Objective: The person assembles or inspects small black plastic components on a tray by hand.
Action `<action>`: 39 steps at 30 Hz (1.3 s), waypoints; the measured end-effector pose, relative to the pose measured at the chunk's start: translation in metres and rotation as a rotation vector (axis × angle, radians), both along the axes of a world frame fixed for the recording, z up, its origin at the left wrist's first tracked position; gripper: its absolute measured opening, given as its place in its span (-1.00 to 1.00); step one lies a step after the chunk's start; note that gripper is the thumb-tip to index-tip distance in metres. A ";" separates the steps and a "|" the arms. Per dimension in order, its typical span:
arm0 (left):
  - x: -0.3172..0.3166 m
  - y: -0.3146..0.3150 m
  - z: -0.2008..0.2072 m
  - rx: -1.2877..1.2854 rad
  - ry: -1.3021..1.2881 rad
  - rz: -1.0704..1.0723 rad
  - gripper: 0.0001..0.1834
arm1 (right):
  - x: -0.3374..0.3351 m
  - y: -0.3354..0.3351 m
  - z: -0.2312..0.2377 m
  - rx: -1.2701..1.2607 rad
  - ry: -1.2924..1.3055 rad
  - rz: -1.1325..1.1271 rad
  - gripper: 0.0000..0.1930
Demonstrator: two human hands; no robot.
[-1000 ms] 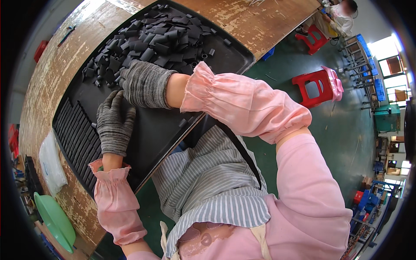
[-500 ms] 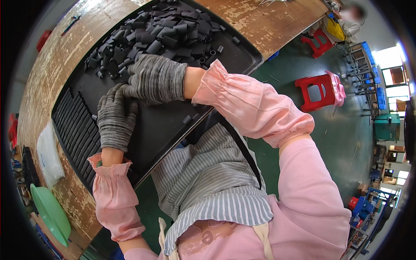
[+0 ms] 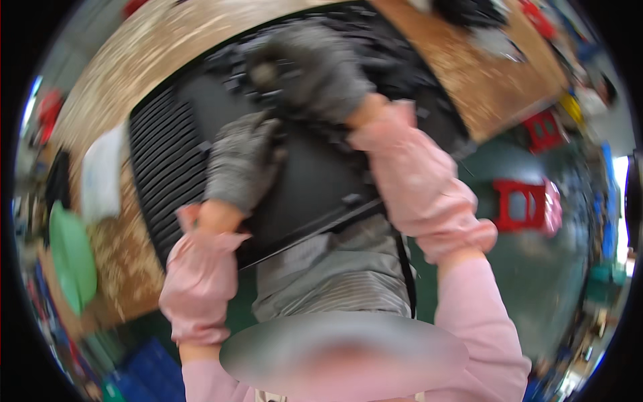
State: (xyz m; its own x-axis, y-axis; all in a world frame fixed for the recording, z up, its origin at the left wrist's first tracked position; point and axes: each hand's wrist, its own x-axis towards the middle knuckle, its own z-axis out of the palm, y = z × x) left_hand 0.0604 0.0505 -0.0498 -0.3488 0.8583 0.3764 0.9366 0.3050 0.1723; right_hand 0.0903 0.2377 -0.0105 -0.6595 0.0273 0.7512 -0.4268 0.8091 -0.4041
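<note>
A large black tray (image 3: 315, 177) lies in front of me on the worn wooden table. Short black tube pieces are heaped at its far side, and more black pieces (image 3: 167, 167) stand in close rows along its left side. My left hand (image 3: 242, 164), in a grey striped knit glove, hangs over the tray just right of these rows, its fingers toward my right hand. My right hand (image 3: 315, 70), gloved alike, reaches to the near edge of the heap with bent fingers. Blur smears both hands' fingertips, so anything in them cannot be made out.
A white plastic sheet or bag (image 3: 102, 174) and a light green basin (image 3: 70, 258) are on the table at left. Dark and clear bags (image 3: 472, 13) lie at the far right. Red stools (image 3: 519, 204) stand on the green floor at right. A loose piece (image 3: 349, 199) lies near the tray's front edge.
The whole view has turned and shifted, and is now blurred. My right hand has moved farther over the heap, away from my left hand, which stays by the rows.
</note>
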 end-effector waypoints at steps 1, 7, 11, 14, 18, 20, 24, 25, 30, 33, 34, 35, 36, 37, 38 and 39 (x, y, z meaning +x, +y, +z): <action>0.000 0.002 0.002 -0.012 -0.012 0.005 -0.60 | -0.005 0.009 -0.001 0.059 0.084 -0.171 -0.85; 0.001 -0.008 0.021 -0.185 0.022 0.062 -0.38 | -0.003 0.038 -0.017 -0.403 -0.016 -0.154 -0.83; -0.069 -0.001 0.050 -0.422 0.026 0.176 -0.47 | 0.000 0.040 -0.017 -0.275 0.045 -0.221 -0.84; -0.141 0.013 0.043 -0.339 -0.087 0.285 -0.64 | -0.004 0.027 -0.009 -0.171 0.089 -0.217 -0.85; -0.206 0.037 -0.018 -0.008 -0.420 0.063 -0.54 | -0.002 0.026 -0.011 -0.140 0.087 -0.211 -0.87; -0.196 0.046 -0.009 -0.029 -0.357 0.134 -0.63 | -0.001 0.025 -0.013 -0.143 0.077 -0.201 -0.87; -0.191 0.037 0.003 0.023 -0.451 0.138 -0.78 | 0.000 0.019 -0.010 -0.157 0.040 -0.164 -0.86; -0.182 0.035 0.012 0.023 -0.453 0.146 -0.78 | 0.000 0.017 -0.010 -0.215 0.006 -0.138 -0.85; -0.104 0.018 0.048 0.275 -0.957 0.146 -0.87 | 0.003 0.007 -0.007 -0.846 -0.292 0.185 -0.83; -0.047 0.005 0.044 0.495 -1.198 0.053 -0.87 | 0.009 0.004 -0.005 -1.216 -0.533 0.358 -0.79; -0.036 0.002 0.043 0.575 -1.269 0.062 -0.87 | 0.008 0.004 -0.007 -1.242 -0.576 0.436 -0.81; -0.030 0.000 0.040 0.586 -1.268 0.069 -0.87 | 0.008 0.004 -0.009 -1.266 -0.619 0.513 -0.83; -0.026 -0.002 0.033 0.635 -1.324 0.045 -0.88 | 0.010 0.003 -0.009 -1.271 -0.617 0.544 -0.82; -0.024 -0.004 0.028 0.685 -1.372 0.023 -0.88 | 0.010 0.001 -0.009 -1.264 -0.626 0.556 -0.82; -0.023 -0.006 0.022 0.688 -1.374 0.031 -0.88 | 0.009 -0.001 -0.010 -1.275 -0.656 0.568 -0.82; -0.022 -0.007 0.017 0.699 -1.370 0.038 -0.88 | 0.008 -0.002 -0.011 -1.286 -0.686 0.579 -0.82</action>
